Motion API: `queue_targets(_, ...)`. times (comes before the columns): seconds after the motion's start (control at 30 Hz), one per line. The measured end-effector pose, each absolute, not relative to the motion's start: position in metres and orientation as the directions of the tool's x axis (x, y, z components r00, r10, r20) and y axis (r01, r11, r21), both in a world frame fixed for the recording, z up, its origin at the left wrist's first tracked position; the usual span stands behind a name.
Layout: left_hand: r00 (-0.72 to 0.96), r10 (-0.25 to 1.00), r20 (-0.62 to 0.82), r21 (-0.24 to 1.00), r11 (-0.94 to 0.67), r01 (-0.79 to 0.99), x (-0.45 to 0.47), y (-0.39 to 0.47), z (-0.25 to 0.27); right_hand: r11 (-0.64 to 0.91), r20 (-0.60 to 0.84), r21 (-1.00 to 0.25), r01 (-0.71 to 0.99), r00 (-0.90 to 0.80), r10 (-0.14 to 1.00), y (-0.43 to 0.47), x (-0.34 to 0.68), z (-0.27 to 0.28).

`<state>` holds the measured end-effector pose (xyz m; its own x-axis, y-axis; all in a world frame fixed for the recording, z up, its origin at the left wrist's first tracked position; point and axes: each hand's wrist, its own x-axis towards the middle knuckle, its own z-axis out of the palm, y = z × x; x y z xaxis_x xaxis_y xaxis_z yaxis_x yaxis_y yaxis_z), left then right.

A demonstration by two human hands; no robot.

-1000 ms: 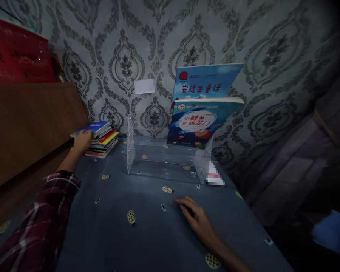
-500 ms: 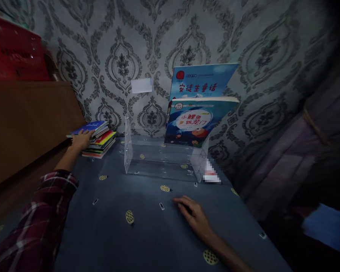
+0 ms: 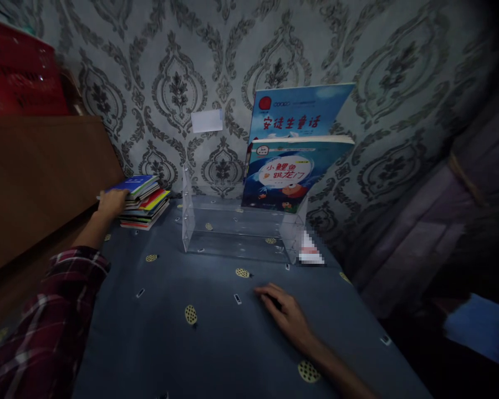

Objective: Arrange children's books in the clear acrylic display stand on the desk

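Head view showed the left hand (image 3: 113, 203) on the far-left book stack (image 3: 147, 209), its grip impossible to tell, the near-right right hand (image 3: 285, 310) loosely curled around nothing, and a clear rack (image 3: 237, 244) seemingly propping two books (image 3: 279, 177).

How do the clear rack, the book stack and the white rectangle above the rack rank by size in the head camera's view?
1. Clear rack
2. Book stack, partly behind the hand
3. White rectangle

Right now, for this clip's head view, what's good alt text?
A person's left hand touches a stack of books at the left, while the right hand, loosely curled, is over a blue cloth. Beyond, two blue books stand in a clear rack before a patterned wall.
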<state>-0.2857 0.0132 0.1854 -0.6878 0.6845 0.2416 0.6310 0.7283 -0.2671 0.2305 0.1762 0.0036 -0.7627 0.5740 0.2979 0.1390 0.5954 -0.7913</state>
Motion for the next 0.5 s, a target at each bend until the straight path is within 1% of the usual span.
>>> queue_targets(0.17, -0.692, 0.683, 0.234, -0.296, 0.728, 0.619, -0.2850, 0.0144, 0.1911, 0.587, 0.281, -0.793, 0.161, -0.758, 0.588, 0.1760, 0.2312, 0.0045)
queue_targets(0.3, -0.694, 0.681, 0.234, -0.282, 0.731, 0.621, -0.2834, 0.0137, 0.1905, 0.586, 0.268, -0.793, 0.165, -0.770, 0.579, 0.1755, 0.2323, 0.0074)
queue_targets(0.5, -0.718, 0.664, 0.209, -0.271, 0.745, 0.610, -0.2888, 0.0106, 0.1942, 0.604, 0.296, -0.785, 0.136, -0.775, 0.559, 0.1753, 0.2309, 0.0088)
